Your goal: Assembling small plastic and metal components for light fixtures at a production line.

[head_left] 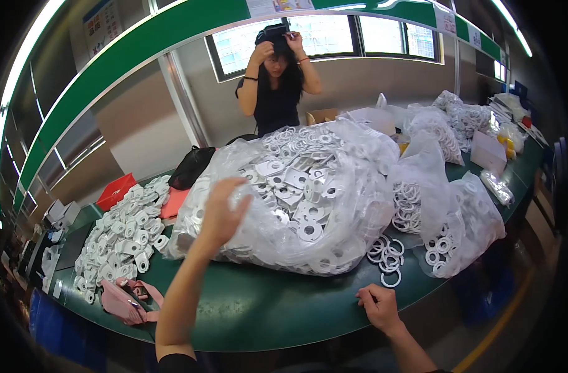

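My left hand [225, 210] is raised at the left side of a big clear plastic bag [364, 233], its fingers apart and holding nothing; it is a little blurred. White plastic parts [302, 199], flat plates with a round hole, fill the open bag, and smaller rings lie at its back. Close to the table's front edge, my right hand [379, 306] rests with its fingers curled in, and no part sticks out of it. Just beyond it lie several loose white rings [391, 261], some of them open on one side.
A heap of white parts [125, 233] covers the table's left, by a red bin [116, 191] and a pink bag [127, 303]. Further bags of rings [461, 230] stand on the right. Behind the green table [259, 311], a person [277, 93] has both hands raised to the head.
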